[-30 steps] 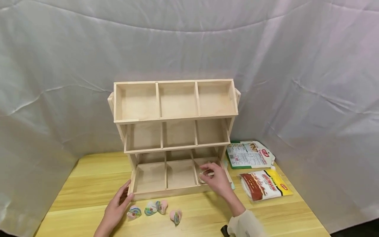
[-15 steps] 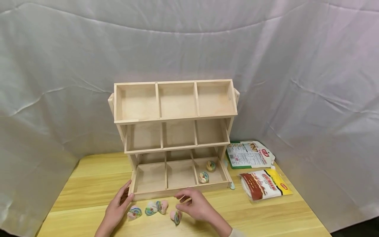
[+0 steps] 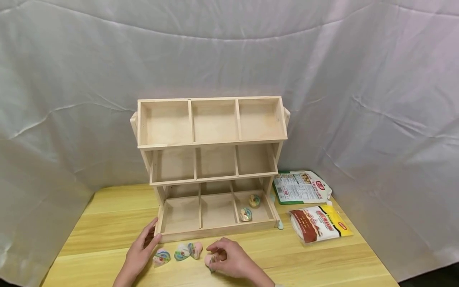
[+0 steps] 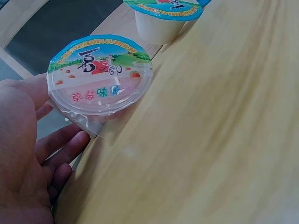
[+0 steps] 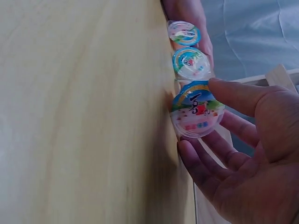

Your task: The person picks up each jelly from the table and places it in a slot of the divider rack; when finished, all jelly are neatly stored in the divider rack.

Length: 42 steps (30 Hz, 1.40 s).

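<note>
A light wooden three-tier rack (image 3: 215,235) has divided compartments. Two jelly cups (image 3: 245,215) sit in its bottom right compartment. Several more lie in front: one (image 3: 161,257) at the left, a touching pair (image 3: 182,252), and a jelly cup (image 5: 198,112) at the right. My right hand (image 3: 233,258) pinches that right-hand cup, with the thumb on its rim and the fingers at its other side. My left hand (image 3: 140,251) rests against the rack's lower left front corner, thumb at the front and fingers along the side. In the left wrist view, a strawberry-printed jelly cup (image 4: 100,77) partly hides the thumb.
To the right of the rack lie a red, white and yellow food bag (image 3: 320,223) and a green-and-white package (image 3: 303,187). A pale green object (image 3: 280,225) shows by the rack's right foot. Grey cloth (image 3: 229,59) hangs behind and beside the wooden table (image 3: 118,223).
My right hand has left a jelly cup in the bottom right compartment, moved left and toward me, and taken hold of the right-hand cup on the table. My left hand stays put.
</note>
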Tool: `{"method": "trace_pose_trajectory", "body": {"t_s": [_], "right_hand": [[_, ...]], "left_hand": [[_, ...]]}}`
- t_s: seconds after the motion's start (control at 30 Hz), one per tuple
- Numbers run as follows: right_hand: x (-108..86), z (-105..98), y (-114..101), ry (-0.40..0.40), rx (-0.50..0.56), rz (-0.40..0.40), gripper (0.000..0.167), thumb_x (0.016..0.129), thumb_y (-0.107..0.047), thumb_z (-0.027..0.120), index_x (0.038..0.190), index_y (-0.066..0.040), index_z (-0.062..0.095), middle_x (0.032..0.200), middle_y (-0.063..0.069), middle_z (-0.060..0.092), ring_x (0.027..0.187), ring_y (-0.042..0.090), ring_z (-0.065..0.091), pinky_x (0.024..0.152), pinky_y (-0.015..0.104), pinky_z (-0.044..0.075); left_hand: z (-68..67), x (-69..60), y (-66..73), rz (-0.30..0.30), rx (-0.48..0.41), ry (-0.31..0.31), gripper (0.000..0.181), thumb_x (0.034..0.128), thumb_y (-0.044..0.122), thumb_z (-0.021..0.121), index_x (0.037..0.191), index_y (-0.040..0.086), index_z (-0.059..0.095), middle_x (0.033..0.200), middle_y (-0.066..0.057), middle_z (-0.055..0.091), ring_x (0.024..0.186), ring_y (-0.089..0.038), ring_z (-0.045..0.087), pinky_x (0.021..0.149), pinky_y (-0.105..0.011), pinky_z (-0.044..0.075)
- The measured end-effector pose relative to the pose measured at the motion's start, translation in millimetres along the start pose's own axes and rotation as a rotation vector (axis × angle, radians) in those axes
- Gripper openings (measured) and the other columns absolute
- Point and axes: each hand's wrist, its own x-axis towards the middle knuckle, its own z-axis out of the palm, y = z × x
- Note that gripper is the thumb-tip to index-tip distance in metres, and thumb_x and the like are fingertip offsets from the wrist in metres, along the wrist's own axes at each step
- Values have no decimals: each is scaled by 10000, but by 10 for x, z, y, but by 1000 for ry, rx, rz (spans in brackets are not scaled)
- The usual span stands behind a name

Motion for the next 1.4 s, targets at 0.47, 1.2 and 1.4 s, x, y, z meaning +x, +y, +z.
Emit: {"method": "trace_pose_trajectory", "body": {"t_s": [0.47,1.2,1.4], "right_hand": [[59,127,56,-13,-74,20,264,855,-126,836,1103,-162,755,961,-137,635,770,11,542,690,191,477],[120,11,78,-6,-9,-77,365,904,-145,787,1248,-52,705,970,-33,625,793,6,587,722,177,538],[153,-11,31,16,21,-54,366,897,-151,809,1241,-76,708,990,-39,614,835,18,599,748,181,545]], "left_hand": [[6,-24,-36,9,-21,11,573,1082,383,556,1610,237,388,1442,-136,616,1152,-44,596,943,-259,514],[50,-16,-50,17,-11,24,572,1086,367,553,1615,235,380,1441,-125,614,1170,-84,604,965,-309,514],[2,-3,-68,34,-11,13,569,1091,365,542,1620,254,365,1448,-127,606,1171,-66,597,947,-274,519]]}}
